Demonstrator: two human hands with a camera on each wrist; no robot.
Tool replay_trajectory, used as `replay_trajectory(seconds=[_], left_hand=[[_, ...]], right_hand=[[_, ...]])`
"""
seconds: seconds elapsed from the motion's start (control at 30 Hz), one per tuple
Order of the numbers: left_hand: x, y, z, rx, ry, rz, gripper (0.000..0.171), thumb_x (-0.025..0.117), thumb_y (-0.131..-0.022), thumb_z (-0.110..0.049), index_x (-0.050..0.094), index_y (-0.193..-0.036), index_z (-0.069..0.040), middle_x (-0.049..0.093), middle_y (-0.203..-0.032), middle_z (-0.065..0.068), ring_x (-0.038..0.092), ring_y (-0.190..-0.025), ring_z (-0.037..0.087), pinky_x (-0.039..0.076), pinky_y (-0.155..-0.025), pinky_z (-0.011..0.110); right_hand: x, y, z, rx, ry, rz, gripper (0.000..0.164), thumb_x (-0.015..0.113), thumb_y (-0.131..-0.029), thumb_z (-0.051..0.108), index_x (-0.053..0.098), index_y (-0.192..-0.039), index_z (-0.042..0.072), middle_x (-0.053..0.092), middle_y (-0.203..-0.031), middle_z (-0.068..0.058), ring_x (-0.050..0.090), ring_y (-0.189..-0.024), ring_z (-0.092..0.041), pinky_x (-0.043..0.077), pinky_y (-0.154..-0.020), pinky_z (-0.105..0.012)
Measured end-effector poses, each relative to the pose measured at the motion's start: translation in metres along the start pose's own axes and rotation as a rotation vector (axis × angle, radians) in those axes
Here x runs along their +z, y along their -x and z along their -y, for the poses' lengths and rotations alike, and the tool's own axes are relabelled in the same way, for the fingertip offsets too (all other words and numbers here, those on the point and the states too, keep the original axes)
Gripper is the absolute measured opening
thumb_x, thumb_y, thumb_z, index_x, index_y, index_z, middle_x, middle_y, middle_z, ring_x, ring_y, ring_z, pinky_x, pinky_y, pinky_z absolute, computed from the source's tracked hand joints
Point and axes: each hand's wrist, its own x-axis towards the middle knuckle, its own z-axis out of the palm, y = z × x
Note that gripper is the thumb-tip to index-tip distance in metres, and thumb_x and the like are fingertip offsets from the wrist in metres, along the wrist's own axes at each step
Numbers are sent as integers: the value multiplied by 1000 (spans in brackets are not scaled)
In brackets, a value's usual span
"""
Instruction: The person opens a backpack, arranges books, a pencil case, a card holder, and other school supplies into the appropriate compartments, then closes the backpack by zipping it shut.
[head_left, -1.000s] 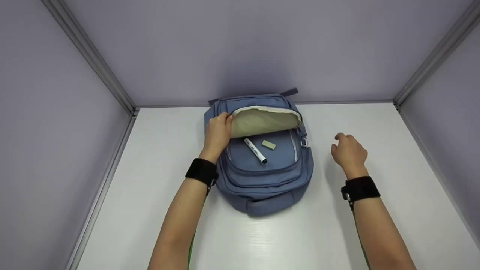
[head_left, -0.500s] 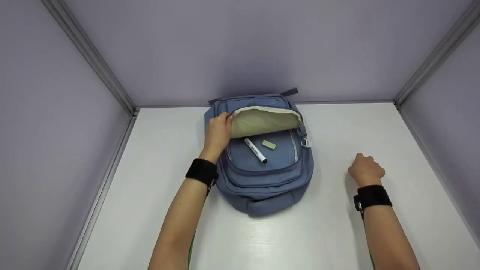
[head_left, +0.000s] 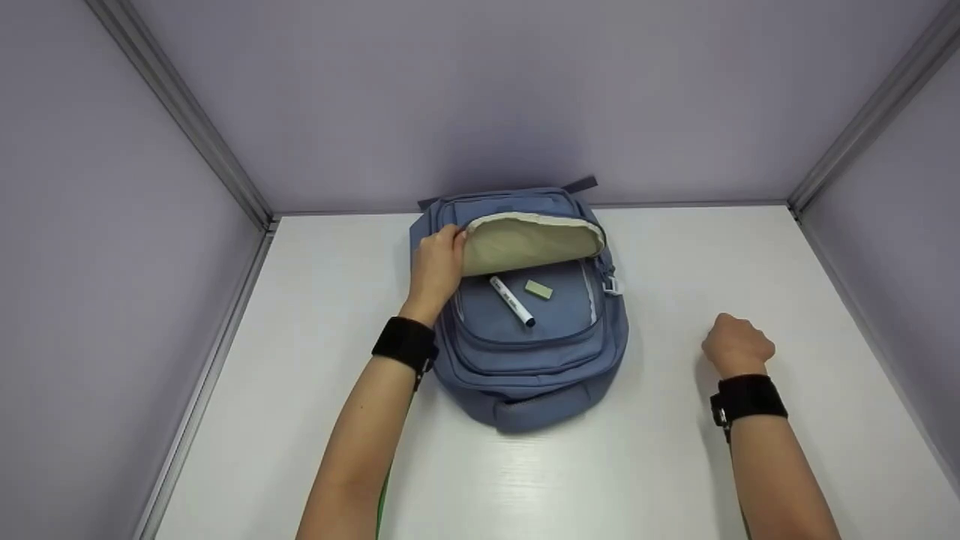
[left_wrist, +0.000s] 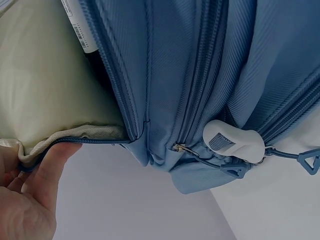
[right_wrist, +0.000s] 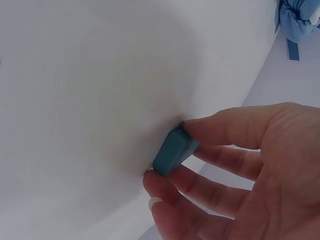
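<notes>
A blue backpack (head_left: 540, 367) lies on the white table, its front pocket flap (head_left: 532, 244) lifted to show a pale lining. My left hand (head_left: 435, 268) pinches the flap's zippered edge at the left; the left wrist view shows the thumb and fingers on that edge. Inside the pocket lie a white marker (head_left: 512, 301) with a dark cap and a small pale-green block (head_left: 538, 289). Right of the backpack, my right hand (head_left: 739, 345) is low over the table. Its thumb and fingers pinch a small teal block (right_wrist: 174, 150), seen in the right wrist view and hidden under the hand from above.
White table (head_left: 337, 300) extends around the backpack. Grey-purple panels (head_left: 480, 97) stand at the back and both sides, with metal rails in the corners. A white buckle (left_wrist: 232, 141) and zipper pulls hang at the backpack's side.
My right hand has moved right and toward me, down to the table, its fingers now pointing down on the teal block. My left hand keeps its hold on the flap.
</notes>
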Motion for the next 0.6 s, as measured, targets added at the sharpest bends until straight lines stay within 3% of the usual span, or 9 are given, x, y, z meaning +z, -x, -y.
replay_trajectory(seconds=[0.23, 0.4, 0.6], left_hand=[[0, 0, 0, 3, -9, -3, 22, 54, -102, -17, 66, -96, 1, 69, -85, 15, 65, -77, 30, 50, -69, 44], [0, 0, -1, -1, -7, -4, 22, 54, -102, -17, 66, -96, 1, 69, -85, 16, 65, -76, 30, 50, -68, 44], [0, 0, -1, -9, -9, -1, 22, 54, -103, -17, 67, -98, 1, 69, -87, 16, 66, -78, 30, 50, -69, 44]], right_hand=[[1, -1, 6, -26, -20, -28, 26, 48, -92, 3, 55, -110, -13, 61, -79, -27, 55, -64, -31, 48, -58, -49], [-3, 0, 19, -67, -43, -58, 36, 53, -92, 11, 54, -122, -10, 61, -99, -33, 61, -77, -40, 48, -60, -51], [-17, 7, 48, -137, -61, -163, 42, 60, -89, 13, 56, -126, -6, 61, -109, -34, 63, -87, -48, 49, -64, -56]])
